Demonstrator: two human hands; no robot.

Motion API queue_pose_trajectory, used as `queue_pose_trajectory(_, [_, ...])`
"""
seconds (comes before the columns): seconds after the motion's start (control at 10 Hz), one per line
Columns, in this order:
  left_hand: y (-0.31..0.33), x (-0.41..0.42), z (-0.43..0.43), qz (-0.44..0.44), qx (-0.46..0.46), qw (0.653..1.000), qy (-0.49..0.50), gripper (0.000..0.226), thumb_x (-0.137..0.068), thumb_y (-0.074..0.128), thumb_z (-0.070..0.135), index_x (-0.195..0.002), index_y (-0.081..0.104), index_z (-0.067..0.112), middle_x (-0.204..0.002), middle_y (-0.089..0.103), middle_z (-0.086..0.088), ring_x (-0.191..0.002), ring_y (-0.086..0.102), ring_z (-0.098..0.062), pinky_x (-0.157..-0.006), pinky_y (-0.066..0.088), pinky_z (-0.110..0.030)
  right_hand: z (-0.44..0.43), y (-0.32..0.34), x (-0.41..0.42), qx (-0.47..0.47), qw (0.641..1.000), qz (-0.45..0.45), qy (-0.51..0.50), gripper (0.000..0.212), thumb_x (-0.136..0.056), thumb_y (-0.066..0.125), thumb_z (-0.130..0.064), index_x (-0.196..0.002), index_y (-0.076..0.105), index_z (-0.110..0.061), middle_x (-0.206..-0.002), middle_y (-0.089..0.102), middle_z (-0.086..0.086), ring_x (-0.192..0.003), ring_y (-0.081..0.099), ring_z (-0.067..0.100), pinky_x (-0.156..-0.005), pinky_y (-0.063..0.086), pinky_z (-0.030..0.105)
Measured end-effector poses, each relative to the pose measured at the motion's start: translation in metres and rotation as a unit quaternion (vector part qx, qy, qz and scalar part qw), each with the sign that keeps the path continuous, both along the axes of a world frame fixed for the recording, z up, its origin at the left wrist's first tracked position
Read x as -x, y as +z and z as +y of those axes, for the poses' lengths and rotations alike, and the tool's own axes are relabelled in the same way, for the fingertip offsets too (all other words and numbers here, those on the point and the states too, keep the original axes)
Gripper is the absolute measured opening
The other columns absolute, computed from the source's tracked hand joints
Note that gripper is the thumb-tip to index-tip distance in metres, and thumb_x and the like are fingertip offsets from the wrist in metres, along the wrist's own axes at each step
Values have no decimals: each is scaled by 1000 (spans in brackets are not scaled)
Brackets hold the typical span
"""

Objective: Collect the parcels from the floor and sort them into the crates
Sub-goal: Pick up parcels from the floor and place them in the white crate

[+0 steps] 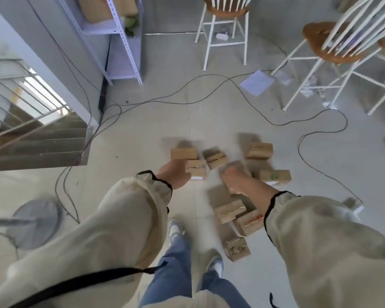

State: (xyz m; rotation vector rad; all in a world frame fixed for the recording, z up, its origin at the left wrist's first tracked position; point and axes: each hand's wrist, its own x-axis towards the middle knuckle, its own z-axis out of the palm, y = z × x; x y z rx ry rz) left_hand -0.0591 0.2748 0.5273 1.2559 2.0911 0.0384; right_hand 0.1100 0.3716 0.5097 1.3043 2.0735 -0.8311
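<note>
Nearest, a shoe (pixel 176 230) and jeans (pixel 176 263) stood on the floor tiles (pixel 142 141), with three brown parcels (pixel 237 250) lying just to their right. Both arms, in pale sleeves (pixel 131 207), reached forward and down. The left hand (pixel 173 175) held a small parcel (pixel 195 170) at its fingertips, the fingers hidden behind the box. The right hand (pixel 237 180) hung knuckles-up, fingers curled against a blurred parcel (pixel 235 166); whether it gripped that box could not be told. Beyond the hands, more parcels (pixel 259 150) lay scattered on the floor. Farther off stood white stools (pixel 222 36) and a metal shelf (pixel 120 41).
</note>
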Motion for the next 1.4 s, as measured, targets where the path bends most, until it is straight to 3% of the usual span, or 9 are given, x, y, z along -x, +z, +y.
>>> queue_pose_trajectory(0.1, [-18,25,19,-5,14,1000,6,39,-90,48,20,-128,51,11,-123,56,-11,-112,53,-28,-89,46,-34,18,-30,28,62,970,95,-215,17,-95,42,-18,-102,55,-10,-75,47,4,-67,48,19,-68,45,29])
queue_pose_trajectory(0.2, [-50,51,36,-19,27,999,20,38,-90,48,19,-126,52,9,-120,58,-13,-109,55,-29,-89,47,-37,30,-56,48,68,977,83,-184,21,-93,41,-18,-73,47,-16,-77,48,8,-71,48,24,-73,47,33])
queue_pose_trajectory(0.3, [-81,59,38,-25,47,998,28,41,-92,48,21,-132,48,11,-125,56,-12,-114,53,-30,-91,45,-37,35,-84,66,96,977,70,-176,27,-92,41,-16,-65,38,-18,-67,41,4,-58,39,19,-51,32,26])
queue_pose_trajectory(0.4, [-121,63,46,-37,81,995,45,47,-93,48,24,-137,43,11,-129,54,-12,-117,51,-29,-92,44,-35,48,-118,75,138,972,64,-180,14,-92,41,-19,-85,49,-11,-75,43,6,-72,43,23,-52,28,25])
queue_pose_trajectory(0.7, [-319,66,95,-60,42,992,105,45,-93,46,20,-136,42,6,-127,51,-14,-115,51,-30,-89,42,-34,103,-310,85,85,966,81,-232,6,-92,41,-16,-95,46,-14,-82,48,1,-72,45,17,-54,29,25])
queue_pose_trajectory(0.9, [-486,92,121,-49,29,997,49,44,-92,46,16,-136,43,10,-123,52,-14,-108,53,-30,-76,40,-30,136,-469,117,52,943,116,-308,29,-90,41,-15,-112,57,-5,-92,55,11,-78,52,26,-63,42,31])
queue_pose_trajectory(1.1, [-593,144,149,0,-29,999,21,42,-90,54,25,-130,50,10,-119,59,-13,-106,55,-29,-74,38,-30,183,-573,154,-31,963,127,-237,3,-87,43,-11,-86,46,-10,-82,47,10,-74,46,25,-50,28,27])
queue_pose_trajectory(1.2, [-628,147,153,-26,-38,999,27,63,-84,64,31,-138,35,16,-119,58,-11,-97,56,-28,-72,42,-30,192,-598,150,-75,973,128,-179,13,-83,44,-10,-70,43,-10,-70,45,7,-60,45,23,-49,33,25])
queue_pose_trajectory(1.4, [-652,141,139,-74,-87,993,42,96,-76,75,36,-148,12,29,-131,54,-7,-97,54,-20,-74,47,-29,187,-613,124,-103,937,245,-225,10,-81,52,-6,-82,56,-15,-77,52,4,-66,47,20,-60,36,26])
